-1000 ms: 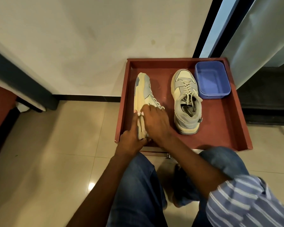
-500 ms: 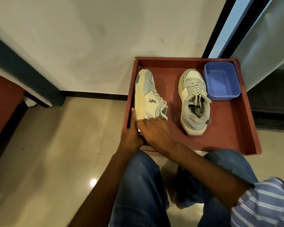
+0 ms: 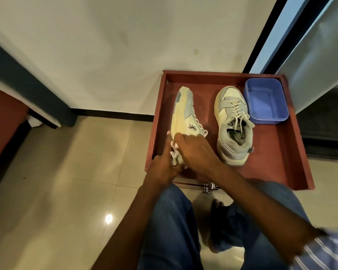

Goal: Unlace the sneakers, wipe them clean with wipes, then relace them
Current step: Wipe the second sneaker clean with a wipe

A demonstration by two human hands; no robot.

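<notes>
While only the head view is on offer, it shows the relation that matters: the left sneaker [image 3: 183,115] lies tipped on its side in the red tray [image 3: 293,152], its long axis running straight away from the person, toe far and heel end under both hands. The left hand [image 3: 162,166] is at the heel on the sole side, fingers bunched around a small white wipe [image 3: 175,152] which it appears to pinch against the shoe. The right hand [image 3: 195,151] lies over the ankle part from the other side, fingers curved on the upper, steadying it. So most of the shoe's length stretches ahead of the fingertips, and a wiping stroke would likely travel forward along the sole edge. Laces [image 3: 203,131] show just beyond the right hand's knuckles. To the right of that hand, close by but apart, the second sneaker [image 3: 232,121] stands upright, laced, toe away. Beyond it sits a blue tub [image 3: 265,100], nearer the right hand than the left.
</notes>
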